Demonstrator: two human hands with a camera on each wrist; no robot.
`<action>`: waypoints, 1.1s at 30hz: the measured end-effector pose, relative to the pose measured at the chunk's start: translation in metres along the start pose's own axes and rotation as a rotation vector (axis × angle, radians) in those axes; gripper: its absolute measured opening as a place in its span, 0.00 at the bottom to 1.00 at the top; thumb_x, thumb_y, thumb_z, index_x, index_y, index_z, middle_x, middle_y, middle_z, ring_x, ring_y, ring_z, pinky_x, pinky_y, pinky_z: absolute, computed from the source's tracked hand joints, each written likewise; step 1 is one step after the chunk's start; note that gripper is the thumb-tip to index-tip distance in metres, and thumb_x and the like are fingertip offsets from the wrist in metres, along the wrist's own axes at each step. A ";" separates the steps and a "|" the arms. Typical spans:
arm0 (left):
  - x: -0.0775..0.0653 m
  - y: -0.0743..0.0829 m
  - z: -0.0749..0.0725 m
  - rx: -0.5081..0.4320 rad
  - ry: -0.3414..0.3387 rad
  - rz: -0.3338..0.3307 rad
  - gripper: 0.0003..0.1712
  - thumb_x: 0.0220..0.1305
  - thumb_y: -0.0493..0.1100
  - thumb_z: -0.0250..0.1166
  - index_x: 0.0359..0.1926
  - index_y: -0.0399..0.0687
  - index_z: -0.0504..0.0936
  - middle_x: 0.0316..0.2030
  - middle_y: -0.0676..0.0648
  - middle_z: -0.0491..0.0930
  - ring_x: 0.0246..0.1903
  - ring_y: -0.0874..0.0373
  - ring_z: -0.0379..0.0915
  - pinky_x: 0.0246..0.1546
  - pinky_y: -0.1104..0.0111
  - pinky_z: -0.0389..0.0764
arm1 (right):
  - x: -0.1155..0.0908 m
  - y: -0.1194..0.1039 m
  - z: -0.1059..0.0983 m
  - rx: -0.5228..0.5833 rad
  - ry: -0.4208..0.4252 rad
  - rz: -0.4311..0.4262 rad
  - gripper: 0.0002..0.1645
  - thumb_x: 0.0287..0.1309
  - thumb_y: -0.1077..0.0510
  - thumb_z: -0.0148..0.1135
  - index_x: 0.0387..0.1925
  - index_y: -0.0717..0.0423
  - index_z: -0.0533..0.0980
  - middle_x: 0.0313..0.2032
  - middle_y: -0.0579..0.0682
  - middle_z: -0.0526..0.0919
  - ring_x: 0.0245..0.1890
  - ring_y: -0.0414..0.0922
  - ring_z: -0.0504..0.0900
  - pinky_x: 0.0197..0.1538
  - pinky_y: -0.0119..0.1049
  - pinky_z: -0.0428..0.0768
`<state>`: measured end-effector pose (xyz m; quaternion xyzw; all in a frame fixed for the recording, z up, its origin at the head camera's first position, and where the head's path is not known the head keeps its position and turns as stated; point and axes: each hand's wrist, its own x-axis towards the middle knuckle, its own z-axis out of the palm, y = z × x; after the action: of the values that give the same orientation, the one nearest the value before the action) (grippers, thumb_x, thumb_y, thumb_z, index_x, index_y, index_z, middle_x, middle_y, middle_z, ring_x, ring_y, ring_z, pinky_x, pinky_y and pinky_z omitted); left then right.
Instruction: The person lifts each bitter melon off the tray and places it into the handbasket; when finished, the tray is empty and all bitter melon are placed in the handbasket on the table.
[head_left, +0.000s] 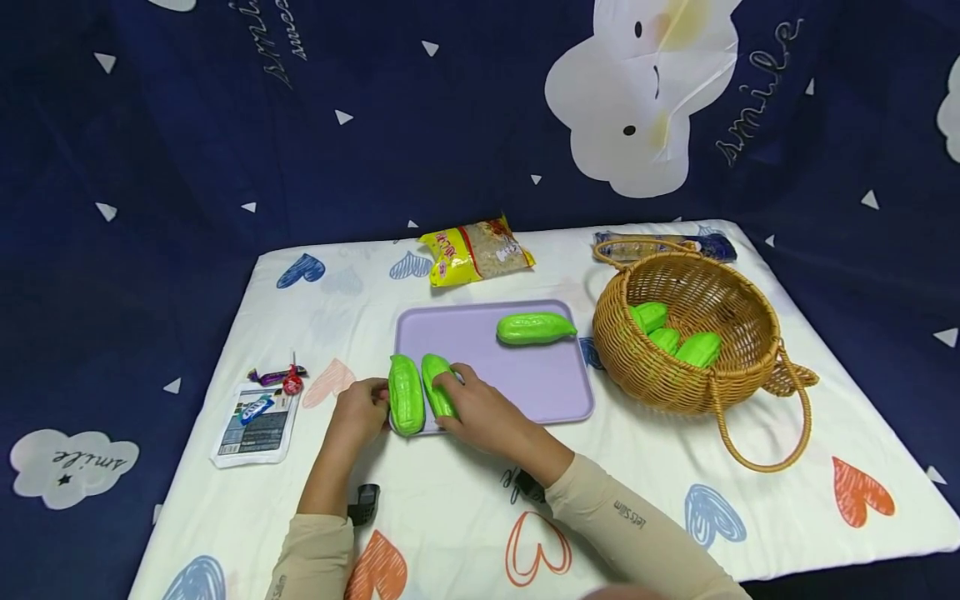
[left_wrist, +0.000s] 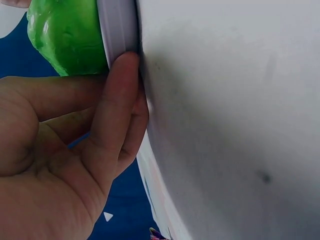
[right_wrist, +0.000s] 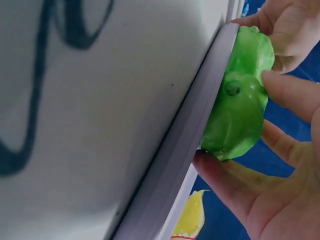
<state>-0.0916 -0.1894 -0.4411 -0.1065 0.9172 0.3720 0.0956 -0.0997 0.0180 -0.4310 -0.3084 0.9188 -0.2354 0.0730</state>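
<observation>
My right hand [head_left: 480,408] grips a green toy gourd [head_left: 437,385] on the near left part of the lavender tray [head_left: 517,379]. In the right wrist view, thumb and fingertips lie around a gourd [right_wrist: 240,115]. Beside it, a second gourd [head_left: 407,396] lies along the tray's left edge. My left hand [head_left: 360,410] is at that edge, its fingers touching the tray rim and that gourd in the left wrist view. A third gourd [head_left: 536,328] rests at the tray's far right. Several more gourds [head_left: 699,349] sit inside the wicker basket [head_left: 652,375].
A yellow snack bag [head_left: 477,252] lies behind the tray, a dark blue packet [head_left: 716,247] behind the basket. The basket's handle [head_left: 765,467] hangs over the cloth. To the left are a white-edged packet [head_left: 258,425], a red lollipop [head_left: 292,383] and a purple candy [head_left: 266,377].
</observation>
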 end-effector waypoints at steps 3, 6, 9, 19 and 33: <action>-0.001 0.000 0.001 -0.018 -0.007 -0.012 0.19 0.68 0.32 0.52 0.57 0.30 0.76 0.39 0.37 0.81 0.26 0.57 0.78 0.25 0.68 0.80 | 0.000 0.001 0.001 0.001 -0.004 -0.001 0.29 0.61 0.50 0.65 0.61 0.49 0.67 0.64 0.62 0.67 0.50 0.54 0.80 0.48 0.46 0.82; -0.001 -0.001 0.002 -0.032 -0.016 -0.022 0.19 0.68 0.31 0.52 0.57 0.29 0.75 0.39 0.36 0.81 0.27 0.56 0.78 0.25 0.68 0.81 | -0.001 0.002 0.000 -0.008 -0.002 -0.009 0.29 0.61 0.51 0.65 0.61 0.50 0.67 0.64 0.62 0.67 0.51 0.55 0.80 0.49 0.46 0.82; -0.002 -0.001 0.003 -0.033 -0.019 -0.025 0.19 0.67 0.31 0.52 0.57 0.29 0.75 0.40 0.36 0.80 0.28 0.55 0.78 0.25 0.68 0.81 | -0.003 0.004 -0.001 -0.015 0.009 -0.012 0.28 0.60 0.52 0.65 0.60 0.50 0.67 0.64 0.62 0.67 0.51 0.54 0.80 0.49 0.45 0.82; -0.004 0.000 0.004 -0.041 0.000 -0.018 0.19 0.66 0.31 0.53 0.57 0.28 0.76 0.38 0.37 0.81 0.28 0.55 0.78 0.25 0.68 0.81 | -0.015 0.010 -0.027 0.017 0.121 0.007 0.27 0.57 0.54 0.66 0.58 0.49 0.70 0.64 0.61 0.68 0.52 0.56 0.78 0.49 0.48 0.81; -0.001 0.001 0.000 -0.015 -0.016 -0.014 0.19 0.68 0.32 0.52 0.57 0.29 0.75 0.42 0.35 0.81 0.29 0.55 0.79 0.27 0.69 0.82 | -0.050 0.039 -0.103 0.068 0.423 0.165 0.30 0.50 0.56 0.65 0.57 0.51 0.70 0.66 0.57 0.66 0.52 0.57 0.76 0.46 0.52 0.81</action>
<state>-0.0907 -0.1887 -0.4405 -0.1105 0.9127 0.3792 0.1046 -0.1091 0.1153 -0.3592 -0.1731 0.9272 -0.3191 -0.0919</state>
